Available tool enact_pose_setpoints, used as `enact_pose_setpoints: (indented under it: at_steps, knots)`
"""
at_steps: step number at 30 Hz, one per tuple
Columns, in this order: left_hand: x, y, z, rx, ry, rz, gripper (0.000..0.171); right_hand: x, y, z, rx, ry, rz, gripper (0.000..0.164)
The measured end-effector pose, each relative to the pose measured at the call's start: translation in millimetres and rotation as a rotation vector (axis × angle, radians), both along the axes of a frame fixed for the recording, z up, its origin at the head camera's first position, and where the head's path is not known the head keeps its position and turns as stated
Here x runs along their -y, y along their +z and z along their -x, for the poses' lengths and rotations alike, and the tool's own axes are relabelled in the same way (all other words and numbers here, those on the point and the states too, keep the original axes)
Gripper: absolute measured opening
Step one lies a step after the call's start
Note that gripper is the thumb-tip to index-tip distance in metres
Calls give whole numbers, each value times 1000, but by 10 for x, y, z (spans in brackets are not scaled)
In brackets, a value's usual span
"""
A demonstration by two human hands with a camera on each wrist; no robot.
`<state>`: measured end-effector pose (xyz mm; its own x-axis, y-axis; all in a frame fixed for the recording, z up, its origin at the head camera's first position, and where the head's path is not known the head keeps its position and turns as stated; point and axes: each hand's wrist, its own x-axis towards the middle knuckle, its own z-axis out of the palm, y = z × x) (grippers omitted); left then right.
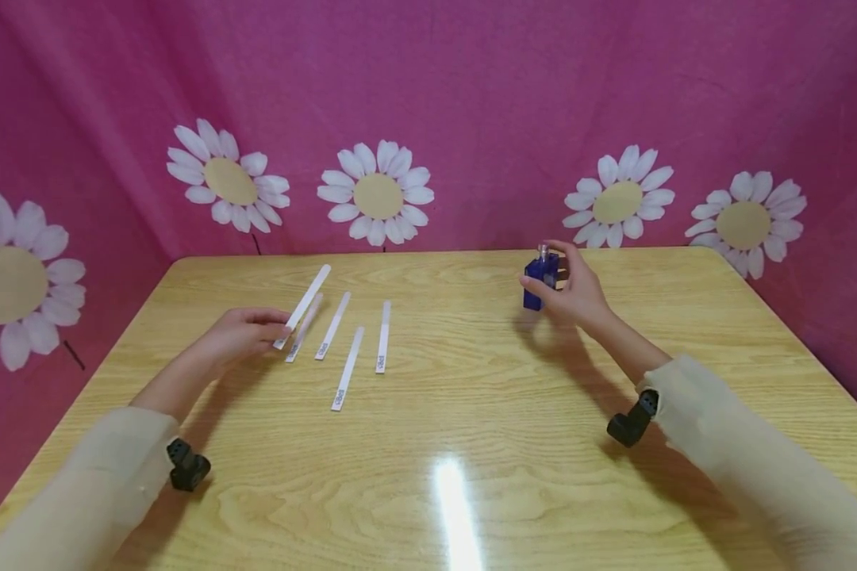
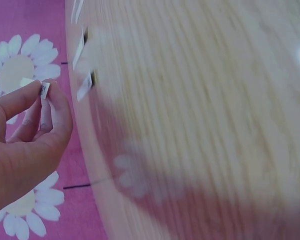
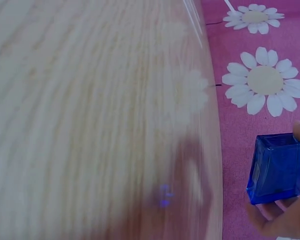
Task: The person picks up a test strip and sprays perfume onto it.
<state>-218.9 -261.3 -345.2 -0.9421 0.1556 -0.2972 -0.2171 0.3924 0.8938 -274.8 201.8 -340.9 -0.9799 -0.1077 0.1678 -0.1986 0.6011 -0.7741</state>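
In the head view my left hand [image 1: 239, 337] pinches the printed end of a white perfume test strip [image 1: 310, 298] between thumb and fingers. The strip slants up and away above the table, and the left wrist view shows its printed end [image 2: 45, 90] between the fingertips. On the right, my right hand [image 1: 574, 289] grips a blue glass perfume bottle [image 1: 536, 284] with a silver spray top. The bottle is upright, held over the far part of the table, and its flat base faces the right wrist camera.
Several more white test strips, among them one nearest me [image 1: 347, 369] and one at the right [image 1: 383, 337], lie spread on the wooden table [image 1: 471, 396]. Behind the table hangs a pink curtain [image 1: 471, 119] with daisies. A light reflection shows on the front tabletop.
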Motion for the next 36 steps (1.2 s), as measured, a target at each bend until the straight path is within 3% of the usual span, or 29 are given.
enact_pose_setpoints:
  at_steps: [13, 21, 30, 36]
  knots:
    - [-305, 74, -22, 39, -62, 49, 48, 13, -62, -197, -182, 180, 44, 75]
    - [-489, 72, -67, 55, -120, -29, 42, 72, -56, -302, -177, 252, 112, 76]
    - [-701, 33, -105, 72, -135, -70, 39, 125, -46, -387, -183, 326, 104, 76]
    - [-809, 42, -141, 58, -181, -132, 39, 174, -67, -431, -229, 372, 96, 76]
